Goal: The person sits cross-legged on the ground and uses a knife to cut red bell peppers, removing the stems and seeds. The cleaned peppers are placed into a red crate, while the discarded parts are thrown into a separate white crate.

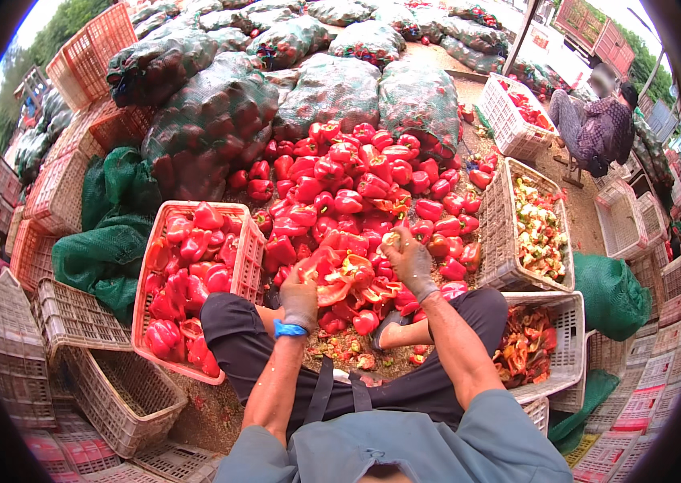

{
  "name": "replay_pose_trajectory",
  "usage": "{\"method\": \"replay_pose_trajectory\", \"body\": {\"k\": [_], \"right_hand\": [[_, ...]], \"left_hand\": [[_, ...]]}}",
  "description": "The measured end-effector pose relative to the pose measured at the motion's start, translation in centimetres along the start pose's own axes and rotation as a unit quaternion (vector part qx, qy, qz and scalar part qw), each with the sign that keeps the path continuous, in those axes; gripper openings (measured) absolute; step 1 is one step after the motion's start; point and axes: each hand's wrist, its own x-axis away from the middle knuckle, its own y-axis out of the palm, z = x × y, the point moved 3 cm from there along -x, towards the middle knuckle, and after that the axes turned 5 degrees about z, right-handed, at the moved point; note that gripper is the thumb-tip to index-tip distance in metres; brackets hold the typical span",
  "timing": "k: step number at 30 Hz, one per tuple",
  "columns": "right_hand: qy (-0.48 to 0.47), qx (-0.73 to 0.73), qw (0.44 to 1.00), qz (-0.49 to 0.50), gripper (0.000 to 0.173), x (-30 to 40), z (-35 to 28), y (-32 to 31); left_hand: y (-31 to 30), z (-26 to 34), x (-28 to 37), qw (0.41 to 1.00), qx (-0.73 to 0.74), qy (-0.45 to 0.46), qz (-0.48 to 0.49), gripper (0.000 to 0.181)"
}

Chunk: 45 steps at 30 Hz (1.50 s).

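Note:
My left hand (299, 302), in a work glove with a blue band at the wrist, grips an opened red bell pepper (317, 269) whose pale inside shows. My gloved right hand (411, 261) is raised to the right of it, its fingers closed around a pale pepper core (391, 239). Between and beyond both hands lies a large heap of whole red bell peppers (346, 172). Several opened peppers (357, 270) rest on the near side of the heap, close to my hands.
By my left knee stands a pink crate (246, 253) of opened peppers. To the right are a crate (498, 241) of cores and another (574, 338) of reddish scraps. Full mesh sacks (331, 90) line the back. A person (600, 130) sits at the far right.

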Motion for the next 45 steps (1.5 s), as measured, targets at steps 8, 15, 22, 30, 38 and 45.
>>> {"method": "replay_pose_trajectory", "body": {"k": [8,15,22,30,38,45], "right_hand": [[-0.076,0.232,0.911,0.331,0.046,-5.7,11.4,-21.1],[0.148,0.545,0.801,0.2,0.068,-10.6,30.2,-28.1],[-0.057,0.172,0.943,-0.28,0.075,0.8,6.2,12.6],[0.283,-0.062,0.954,-0.075,0.08,13.3,7.9,32.9],[0.388,-0.227,0.89,-0.076,0.029,8.9,9.2,29.6],[0.064,-0.319,0.916,-0.235,0.028,-1.0,-4.0,11.8]], "left_hand": [[-20.7,11.5,-12.8,0.724,-0.49,0.374,0.31,0.06],[-19.8,-1.7,-18.3,0.629,-0.757,0.15,0.094,0.073],[-20.9,-2.6,-19.0,0.667,-0.722,0.146,0.113,0.081],[-20.6,-2.0,-18.8,0.685,-0.71,0.129,0.095,0.081],[-22.1,-0.4,-18.1,0.731,-0.675,0.073,0.066,0.091],[-13.6,7.1,-12.4,0.963,-0.194,0.16,-0.095,0.086]]}}
